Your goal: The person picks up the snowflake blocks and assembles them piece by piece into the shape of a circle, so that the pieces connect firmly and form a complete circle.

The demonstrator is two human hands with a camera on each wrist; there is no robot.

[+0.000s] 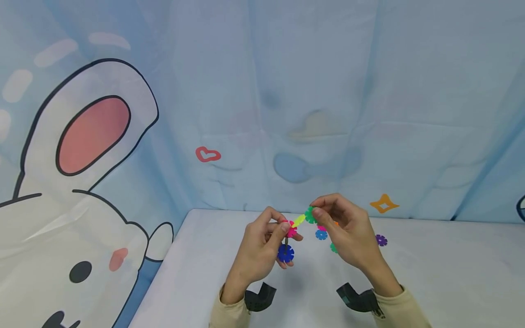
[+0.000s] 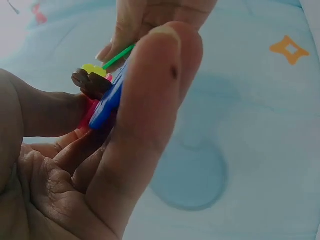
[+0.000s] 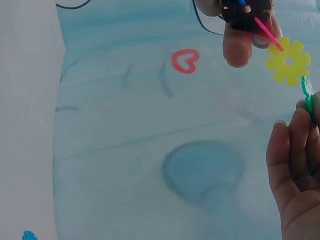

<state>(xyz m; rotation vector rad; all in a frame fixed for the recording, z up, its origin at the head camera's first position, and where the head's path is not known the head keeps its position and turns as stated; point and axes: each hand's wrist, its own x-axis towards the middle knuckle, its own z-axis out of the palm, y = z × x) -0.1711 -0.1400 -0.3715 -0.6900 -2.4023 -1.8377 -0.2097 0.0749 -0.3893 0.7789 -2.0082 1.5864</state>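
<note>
Over the white table, my left hand (image 1: 258, 250) pinches a pink notched snowflake disc (image 1: 291, 229) between thumb and fingers. It belongs to a joined chain with a dark blue disc (image 1: 285, 253), a dark brown disc (image 2: 91, 84) and a yellow disc (image 3: 288, 61). The blue one hangs lowest, beside the left fingers. My right hand (image 1: 348, 230) pinches a green disc (image 1: 309, 215) by thumb and fingertips. This green disc meets the yellow disc's edge; I cannot tell how deep it is slotted. Fingers partly cover the brown and pink discs.
Loose discs lie on the white table (image 1: 184, 273) past the right hand: light blue (image 1: 321, 234), green (image 1: 334, 248), purple (image 1: 381, 240), and pink and orange ones partly hidden. A blue printed curtain (image 1: 205, 91) stands behind the table. Both wrists carry black straps (image 1: 261, 298).
</note>
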